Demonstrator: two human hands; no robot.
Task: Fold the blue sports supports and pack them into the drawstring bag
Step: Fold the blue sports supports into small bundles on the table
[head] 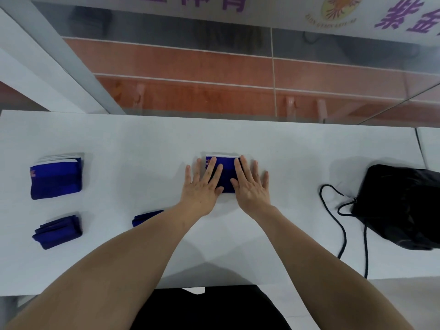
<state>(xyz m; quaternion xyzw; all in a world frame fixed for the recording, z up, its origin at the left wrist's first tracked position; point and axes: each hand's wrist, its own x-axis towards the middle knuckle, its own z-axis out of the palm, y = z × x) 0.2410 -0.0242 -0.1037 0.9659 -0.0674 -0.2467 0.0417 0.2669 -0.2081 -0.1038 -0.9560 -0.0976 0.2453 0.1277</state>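
A folded blue sports support (226, 173) lies at the middle of the white table (142, 144). My left hand (202, 184) lies flat with straight fingers over its left part. My right hand (250, 184) presses flat on its right part. At the far left sits a stack of blue supports (56, 177) with white edges showing at the top. A folded dark blue support (57, 231) lies in front of that stack. Another blue support (146, 217) peeks out from behind my left forearm. The black drawstring bag (402, 206) sits at the right, its cords (342, 225) trailing toward the front edge.
A glass wall with orange tiled floor behind it rises along the table's far edge. A second white surface (431, 146) adjoins the table at the far right. My dark clothing shows at the table's front edge.
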